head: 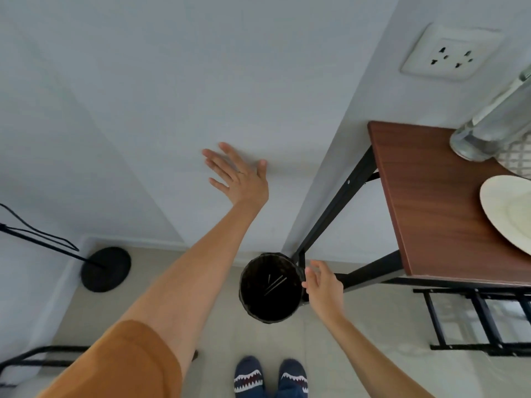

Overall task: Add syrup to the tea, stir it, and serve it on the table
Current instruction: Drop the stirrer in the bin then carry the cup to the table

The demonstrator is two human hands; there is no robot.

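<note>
My left hand (237,173) is raised toward the white wall, palm flat, fingers spread, holding nothing. My right hand (323,285) hovers lower, open and empty, beside the rim of a black bin (258,303) on the floor; a few thin sticks lie inside the bin. The wooden table (425,202) with black legs stands at the right. On it a clear glass bottle (488,130) leans in from the right edge and a white plate (508,211) is partly cut off. No tea or syrup is in view.
A wall socket (451,53) sits above the table. A black lamp base (106,268) with a cable stands at the left on the floor. A black rack (482,320) is under the table's right side. My feet in shark-pattern slippers (270,377) are below.
</note>
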